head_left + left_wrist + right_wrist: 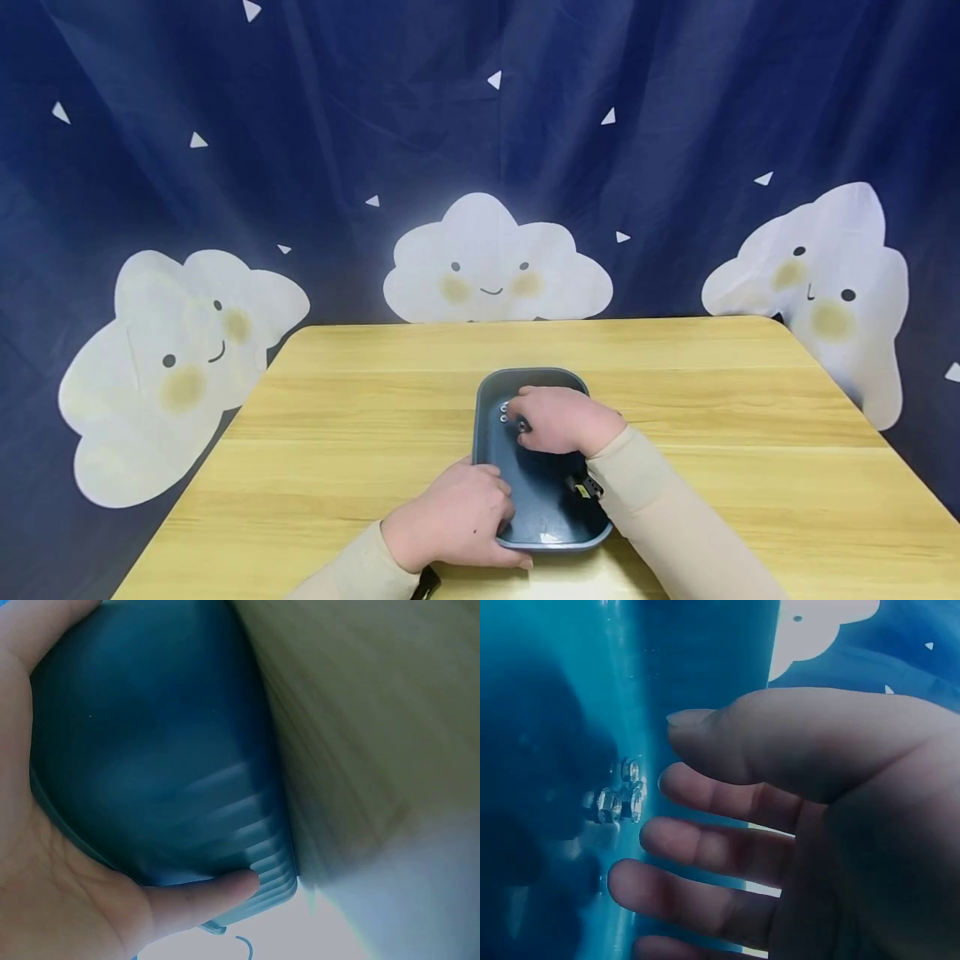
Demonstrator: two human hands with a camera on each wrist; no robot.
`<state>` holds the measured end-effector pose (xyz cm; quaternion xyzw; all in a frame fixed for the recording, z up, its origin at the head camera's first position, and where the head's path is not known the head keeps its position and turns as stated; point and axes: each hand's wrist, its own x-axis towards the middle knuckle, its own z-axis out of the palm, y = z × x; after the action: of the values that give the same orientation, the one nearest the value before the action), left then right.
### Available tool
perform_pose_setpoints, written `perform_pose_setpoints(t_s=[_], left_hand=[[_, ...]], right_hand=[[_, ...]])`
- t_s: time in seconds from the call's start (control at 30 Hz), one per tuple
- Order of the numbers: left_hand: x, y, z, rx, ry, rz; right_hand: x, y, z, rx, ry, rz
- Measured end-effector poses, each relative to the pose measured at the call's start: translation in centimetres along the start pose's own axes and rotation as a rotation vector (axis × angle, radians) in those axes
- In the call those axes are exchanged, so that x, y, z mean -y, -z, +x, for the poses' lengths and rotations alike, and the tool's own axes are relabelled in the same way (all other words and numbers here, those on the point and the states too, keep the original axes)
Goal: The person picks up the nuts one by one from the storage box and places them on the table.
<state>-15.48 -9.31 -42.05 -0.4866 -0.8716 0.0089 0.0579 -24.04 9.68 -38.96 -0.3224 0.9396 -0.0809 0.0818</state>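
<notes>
A blue-grey rectangular tray (540, 517) lies on the table. My left hand (461, 512) grips its near left corner; fingers curl over the rim and the thumb (202, 900) lies along the ribbed outer wall. Over the far part of the tray, my right hand (562, 421) reaches down. Small shiny metal nuts (504, 413) sit near the tray's left wall, close to its fingertips. In the right wrist view, the thumb and fingers (705, 847) are spread apart with nothing between them, and the nuts (609, 805) lie just beyond the tips.
The light wood table (337, 400) extends on both sides of the tray. Behind it hangs a dark blue curtain (420, 125) printed with white clouds. A small black device with a yellow part (585, 486) hangs at the right wrist over the tray.
</notes>
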Motion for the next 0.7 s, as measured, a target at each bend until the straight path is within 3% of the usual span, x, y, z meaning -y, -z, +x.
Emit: perform_pose_setpoints(t_s=[0.3, 0.7], left_hand=[[-0.11, -0.02, 0.01, 0.008, 0.009, 0.007], [-0.01, -0.26, 0.03, 0.004, 0.009, 0.012]], right_hand=[[-0.38, -0.85, 0.11, 0.051, -0.008, -0.021], [-0.54, -1.07, 0.05, 0.049, 0.02, -0.002]])
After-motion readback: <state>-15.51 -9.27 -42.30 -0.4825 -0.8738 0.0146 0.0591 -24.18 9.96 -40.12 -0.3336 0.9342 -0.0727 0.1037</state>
